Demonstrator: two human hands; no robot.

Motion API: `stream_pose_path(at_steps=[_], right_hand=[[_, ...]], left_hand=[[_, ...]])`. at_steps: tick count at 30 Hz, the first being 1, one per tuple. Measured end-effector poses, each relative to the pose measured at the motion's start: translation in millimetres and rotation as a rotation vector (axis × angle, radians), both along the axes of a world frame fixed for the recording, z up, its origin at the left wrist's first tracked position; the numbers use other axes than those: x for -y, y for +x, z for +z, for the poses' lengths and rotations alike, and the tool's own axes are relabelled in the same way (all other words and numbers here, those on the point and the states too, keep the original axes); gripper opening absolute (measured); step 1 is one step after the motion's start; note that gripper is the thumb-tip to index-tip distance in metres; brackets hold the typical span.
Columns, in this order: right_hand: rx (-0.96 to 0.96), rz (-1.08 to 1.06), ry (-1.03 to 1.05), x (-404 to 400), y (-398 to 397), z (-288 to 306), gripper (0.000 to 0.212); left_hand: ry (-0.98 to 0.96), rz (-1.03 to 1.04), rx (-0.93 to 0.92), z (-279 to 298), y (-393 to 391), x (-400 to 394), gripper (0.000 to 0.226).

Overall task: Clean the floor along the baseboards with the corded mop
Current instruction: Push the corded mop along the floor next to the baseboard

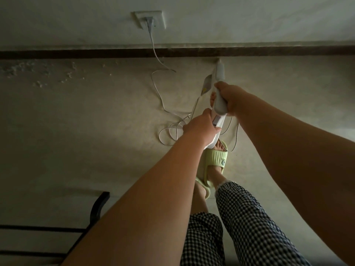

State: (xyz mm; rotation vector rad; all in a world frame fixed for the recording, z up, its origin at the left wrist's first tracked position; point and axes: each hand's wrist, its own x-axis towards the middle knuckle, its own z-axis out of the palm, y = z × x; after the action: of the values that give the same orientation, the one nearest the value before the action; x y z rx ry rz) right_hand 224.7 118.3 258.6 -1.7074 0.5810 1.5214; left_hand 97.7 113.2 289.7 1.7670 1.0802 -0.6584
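I hold a white corded mop [219,77] that points down toward the dark baseboard [96,54]. My right hand [229,98] grips its upper handle. My left hand [199,128] grips the lower part of the handle, nearer to me. The mop's head is hidden behind the body and my hands. Its white cord [163,104] runs from a plug in the wall socket [150,19] down over the baseboard and lies in loose loops on the floor beside my feet.
My feet in pale green slippers [215,162] stand just behind the mop, close to the cord loops. A black metal frame [96,210] sits at the lower left. White crumbs or dust [40,70] speckle the floor along the baseboard at left.
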Motion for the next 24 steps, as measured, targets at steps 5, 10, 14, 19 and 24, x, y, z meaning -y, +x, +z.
stream_pose_path(at_steps=[5, 10, 14, 19, 24], right_hand=[[-0.046, 0.054, 0.012, -9.4, -21.0, 0.6, 0.023], [-0.112, 0.106, 0.038, -18.0, -38.8, 6.0, 0.023], [-0.13, 0.174, 0.037, -29.2, -51.6, 9.0, 0.024], [-0.12, 0.165, 0.033, -44.6, -66.1, 4.4, 0.025], [-0.094, 0.18, 0.043, -66.4, -84.7, -3.7, 0.026]], left_hand=[[0.0, 0.061, -0.048, 4.5, -18.1, -0.8, 0.04], [0.013, 0.111, -0.094, 13.3, -34.8, -0.6, 0.043], [0.013, 0.19, -0.112, 19.8, -42.1, -2.6, 0.045], [0.011, 0.202, -0.09, 16.0, -57.4, -17.3, 0.044], [0.023, 0.2, -0.06, 7.0, -76.4, -38.4, 0.045]])
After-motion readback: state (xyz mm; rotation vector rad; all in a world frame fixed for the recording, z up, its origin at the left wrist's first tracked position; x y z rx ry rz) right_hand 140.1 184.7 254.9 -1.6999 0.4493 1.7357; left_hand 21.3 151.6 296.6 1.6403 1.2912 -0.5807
